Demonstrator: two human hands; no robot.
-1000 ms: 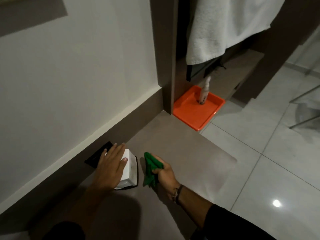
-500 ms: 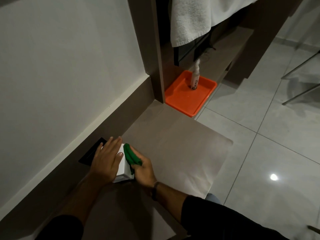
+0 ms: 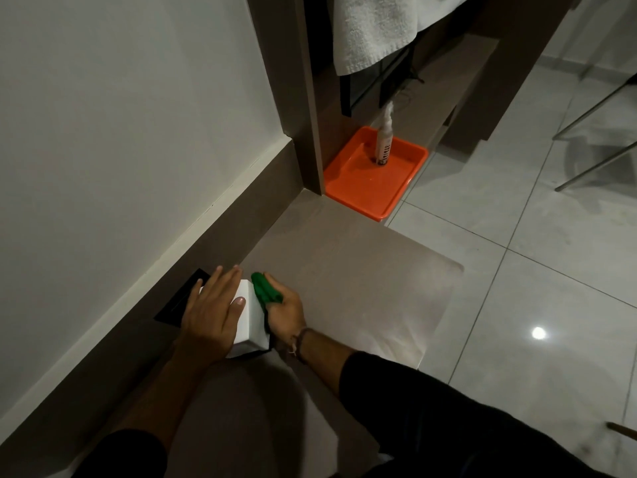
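A white box (image 3: pixel 251 322) stands on the grey-brown counter (image 3: pixel 351 281) close to the wall. My left hand (image 3: pixel 211 312) lies flat on top of the box, fingers straight. My right hand (image 3: pixel 284 313) grips a bunched green cloth (image 3: pixel 264 293) and holds it against the box's right side. A black panel (image 3: pixel 179 300) lies behind the box, partly hidden by my left hand.
An orange tray (image 3: pixel 362 188) with a spray bottle (image 3: pixel 384 139) standing in it sits at the counter's far end. A white towel (image 3: pixel 375 29) hangs above it. Pale floor tiles (image 3: pixel 517 288) lie to the right, with metal chair legs (image 3: pixel 599 160) at the far right.
My right hand has brought the green cloth from beside the box up against its right side. My left hand stays on top of the box. The camera has moved closer.
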